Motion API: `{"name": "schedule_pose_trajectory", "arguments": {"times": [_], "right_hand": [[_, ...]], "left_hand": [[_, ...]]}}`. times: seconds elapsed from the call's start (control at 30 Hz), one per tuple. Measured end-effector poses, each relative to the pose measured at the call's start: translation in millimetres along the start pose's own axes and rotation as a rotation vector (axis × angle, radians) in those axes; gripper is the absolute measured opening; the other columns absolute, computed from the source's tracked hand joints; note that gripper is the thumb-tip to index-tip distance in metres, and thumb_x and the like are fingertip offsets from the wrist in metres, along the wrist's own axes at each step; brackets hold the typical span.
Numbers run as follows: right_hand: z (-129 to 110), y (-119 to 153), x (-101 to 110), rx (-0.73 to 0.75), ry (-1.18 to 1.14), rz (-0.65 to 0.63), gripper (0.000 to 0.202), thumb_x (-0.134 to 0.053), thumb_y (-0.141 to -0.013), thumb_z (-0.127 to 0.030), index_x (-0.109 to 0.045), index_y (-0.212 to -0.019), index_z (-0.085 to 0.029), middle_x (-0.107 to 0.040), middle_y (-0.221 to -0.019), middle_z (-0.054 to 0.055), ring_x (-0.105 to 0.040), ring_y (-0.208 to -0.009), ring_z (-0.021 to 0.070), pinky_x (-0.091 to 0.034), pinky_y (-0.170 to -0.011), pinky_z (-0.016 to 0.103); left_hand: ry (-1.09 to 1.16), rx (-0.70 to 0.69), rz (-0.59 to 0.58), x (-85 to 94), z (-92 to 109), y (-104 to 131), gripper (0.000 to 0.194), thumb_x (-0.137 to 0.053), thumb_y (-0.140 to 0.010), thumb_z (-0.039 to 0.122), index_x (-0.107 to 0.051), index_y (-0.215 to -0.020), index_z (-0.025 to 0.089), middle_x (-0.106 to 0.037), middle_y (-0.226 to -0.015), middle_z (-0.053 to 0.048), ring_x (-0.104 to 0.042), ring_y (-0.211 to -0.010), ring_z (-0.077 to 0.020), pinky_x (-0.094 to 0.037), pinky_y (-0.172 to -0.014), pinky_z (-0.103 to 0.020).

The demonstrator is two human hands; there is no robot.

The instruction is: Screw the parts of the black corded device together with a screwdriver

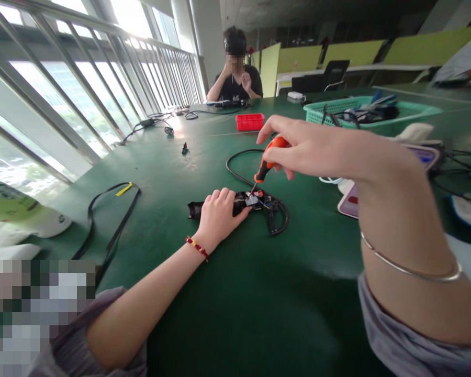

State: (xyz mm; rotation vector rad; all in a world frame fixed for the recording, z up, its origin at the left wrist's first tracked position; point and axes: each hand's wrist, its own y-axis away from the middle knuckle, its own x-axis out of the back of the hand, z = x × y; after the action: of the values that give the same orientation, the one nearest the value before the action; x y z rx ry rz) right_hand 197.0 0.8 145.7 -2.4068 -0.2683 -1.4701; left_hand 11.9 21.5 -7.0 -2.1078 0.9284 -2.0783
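Observation:
My left hand (219, 214) is wrapped over a black cylindrical device (196, 209) lying on the green table, its fingers closed around the body. The right end of the device is uncovered and shows small parts and coloured wires (261, 199). In my right hand (294, 146) is an orange and black screwdriver (264, 172), gripped by the handle and tilted. Its thin shaft points down to the exposed parts; whether the tip touches a screw is too small to tell. A black coiled cable (284, 214) curls beside the device's right end.
A red tray (250, 122) and a turquoise basket (317, 112) of tools stand farther back. A black strap (112, 238) lies to the left, near a green and white cup (19, 209). A phone (349, 201) is under my right forearm. A person (235, 78) sits across the table.

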Motion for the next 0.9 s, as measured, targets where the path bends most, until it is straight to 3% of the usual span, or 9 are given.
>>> {"name": "schedule_pose_trajectory", "arguments": {"times": [0.13, 0.23, 0.3, 0.43, 0.57, 0.67, 0.8, 0.9], "right_hand": [[4.9, -2.7, -1.1, -0.040, -0.050, -0.006, 0.035, -0.041, -0.089, -0.048, -0.058, -0.079, -0.019, -0.047, -0.044, -0.002, -0.046, -0.040, 0.0109, -0.032, -0.048, 0.027], [10.6, -5.4, -3.8, 0.093, -0.077, 0.066, 0.018, -0.056, -0.082, -0.039, -0.057, -0.083, -0.021, -0.049, -0.049, -0.004, -0.046, -0.042, 0.0102, -0.032, -0.048, 0.027], [12.7, -7.0, -5.6, 0.169, -0.085, 0.078, 0.018, -0.062, -0.078, -0.039, -0.057, -0.082, -0.022, -0.049, -0.050, -0.005, -0.046, -0.043, 0.0097, -0.032, -0.049, 0.026], [11.4, -9.3, -8.4, 0.087, -0.119, 0.084, 0.034, -0.049, -0.086, -0.045, -0.056, -0.066, -0.019, -0.039, -0.042, -0.003, -0.044, -0.043, 0.0109, -0.032, -0.049, 0.028], [10.5, -11.4, -10.5, 0.101, -0.128, 0.161, 0.010, -0.059, -0.080, -0.030, -0.060, -0.079, -0.020, -0.046, -0.048, -0.002, -0.046, -0.046, 0.0115, -0.032, -0.050, 0.027], [8.2, -11.2, -9.7, 0.119, -0.089, 0.142, 0.013, -0.063, -0.076, -0.032, -0.061, -0.082, -0.021, -0.051, -0.051, -0.002, -0.046, -0.045, 0.0112, -0.032, -0.049, 0.027], [5.9, -7.8, -6.2, -0.014, 0.014, 0.157, 0.044, -0.043, -0.086, -0.051, -0.059, -0.062, -0.018, -0.043, -0.039, -0.001, -0.041, -0.038, 0.0105, -0.030, -0.047, 0.029], [10.2, -7.2, -4.7, 0.064, -0.002, 0.166, 0.023, -0.054, -0.082, -0.038, -0.061, -0.073, -0.019, -0.044, -0.042, -0.003, -0.041, -0.040, 0.0098, -0.030, -0.048, 0.028]], "left_hand": [[-0.004, 0.003, -0.016, 1.6, 0.7, -0.5, 0.041, -0.040, -0.087, 0.053, -0.057, -0.092, 0.015, -0.059, -0.091, -0.009, -0.054, -0.090, -0.0249, -0.041, -0.074, -0.035], [-0.003, 0.006, -0.021, 2.4, 1.0, -1.0, 0.041, -0.041, -0.087, 0.053, -0.056, -0.092, 0.015, -0.059, -0.091, -0.009, -0.053, -0.090, -0.0247, -0.041, -0.074, -0.035], [0.001, 0.007, -0.026, 2.9, 1.2, -1.2, 0.041, -0.041, -0.087, 0.052, -0.056, -0.093, 0.015, -0.059, -0.091, -0.008, -0.053, -0.089, -0.0247, -0.041, -0.074, -0.035], [0.001, 0.010, -0.032, 3.9, 1.6, -1.0, 0.040, -0.042, -0.087, 0.052, -0.056, -0.092, 0.015, -0.058, -0.092, -0.008, -0.053, -0.089, -0.0246, -0.041, -0.074, -0.036], [0.004, 0.011, -0.036, 3.6, 1.2, -0.6, 0.042, -0.040, -0.087, 0.053, -0.056, -0.093, 0.015, -0.058, -0.092, -0.008, -0.053, -0.089, -0.0244, -0.041, -0.074, -0.036], [0.008, 0.010, -0.041, 3.1, 0.8, -0.5, 0.042, -0.039, -0.087, 0.053, -0.056, -0.094, 0.015, -0.058, -0.093, -0.008, -0.052, -0.089, -0.0244, -0.041, -0.074, -0.036], [0.009, 0.014, -0.043, 4.0, 1.4, -0.6, 0.040, -0.040, -0.087, 0.052, -0.056, -0.093, 0.015, -0.058, -0.093, -0.008, -0.053, -0.089, -0.0242, -0.041, -0.074, -0.035], [0.009, 0.019, -0.042, 4.2, 1.8, -0.6, 0.040, -0.041, -0.087, 0.052, -0.056, -0.092, 0.015, -0.058, -0.092, -0.008, -0.053, -0.089, -0.0242, -0.041, -0.073, -0.035]]}}
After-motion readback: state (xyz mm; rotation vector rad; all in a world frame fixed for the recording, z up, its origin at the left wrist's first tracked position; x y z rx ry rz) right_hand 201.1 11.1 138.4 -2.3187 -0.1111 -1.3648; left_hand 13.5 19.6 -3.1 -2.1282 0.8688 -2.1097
